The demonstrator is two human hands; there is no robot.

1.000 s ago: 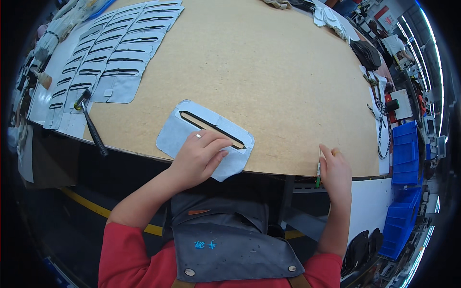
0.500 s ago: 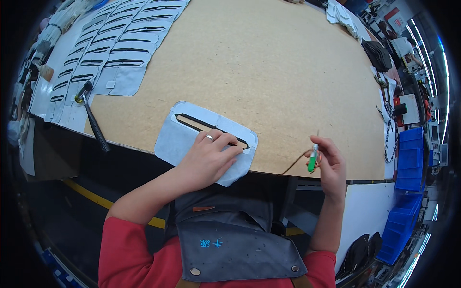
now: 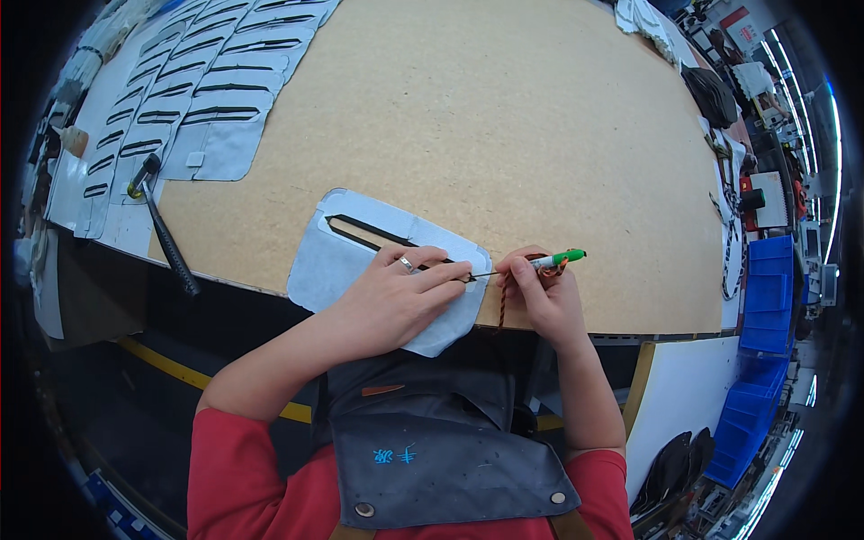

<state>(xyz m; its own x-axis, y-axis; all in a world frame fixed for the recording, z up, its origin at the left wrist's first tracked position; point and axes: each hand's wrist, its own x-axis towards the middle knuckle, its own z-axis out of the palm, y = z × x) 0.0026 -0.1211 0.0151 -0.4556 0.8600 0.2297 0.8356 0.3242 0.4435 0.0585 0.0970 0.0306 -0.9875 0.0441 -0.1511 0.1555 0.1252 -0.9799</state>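
A light grey-blue panel with rounded corners lies at the table's front edge. A long slot edged in black runs across it, and tan tabletop shows through. My left hand, with a ring on one finger, presses on the panel over the slot's right end, holding nothing. At the panel's right edge my right hand grips a slim pointed tool with a green and white handle. Its thin tip meets the slot's right end, close to my left fingertips. A brown twisted cord hangs from the right hand.
Rows of similar slotted panels overlap at the far left. A hammer lies at the table's left front edge. Black pouch-like pieces and a white cloth lie along the right side. Blue bins stand beyond the table's right end.
My right hand has moved left to the panel. The pointed tool has turned so that its tip meets the slot's end. My left hand has shifted slightly right.
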